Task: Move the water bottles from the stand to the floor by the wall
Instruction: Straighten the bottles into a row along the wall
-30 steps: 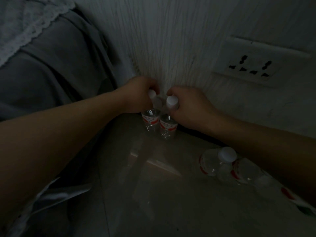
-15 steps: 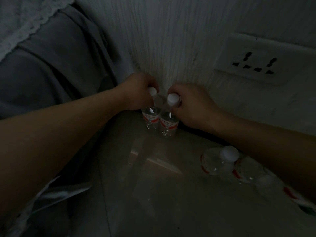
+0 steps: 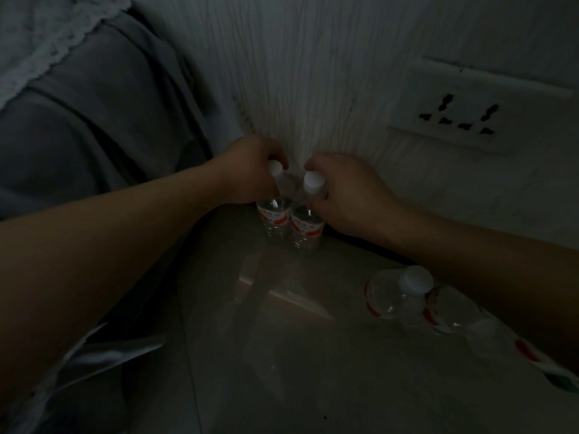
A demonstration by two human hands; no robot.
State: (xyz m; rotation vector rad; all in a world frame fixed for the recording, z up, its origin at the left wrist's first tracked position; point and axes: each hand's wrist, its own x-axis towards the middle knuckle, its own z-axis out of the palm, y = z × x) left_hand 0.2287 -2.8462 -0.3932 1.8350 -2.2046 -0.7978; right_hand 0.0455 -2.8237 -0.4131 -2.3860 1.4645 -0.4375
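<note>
Dim glossy floor (image 3: 282,371) fills the near view. Nearest, right of the corner pair, more bottles (image 3: 394,297) stand under the right forearm. Farther, against the wall (image 3: 313,73) below and left of the socket (image 3: 460,117), two upright bottles touch: the left hand (image 3: 250,170) is closed on the left bottle (image 3: 274,214), the right hand (image 3: 347,189) on the right bottle (image 3: 307,225), likely steadying them upright.

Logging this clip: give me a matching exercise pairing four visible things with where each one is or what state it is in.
Things:
1. left hand
2. right hand
3. wall socket
4. grey cloth

Places or states:
A. on the wall at upper right
B. grips the bottle with the fully visible cap
C. hangs at upper left
D. grips the bottle nearer the cloth

Pairs: 1-D, 2-B, 3-A, 4-C
</note>
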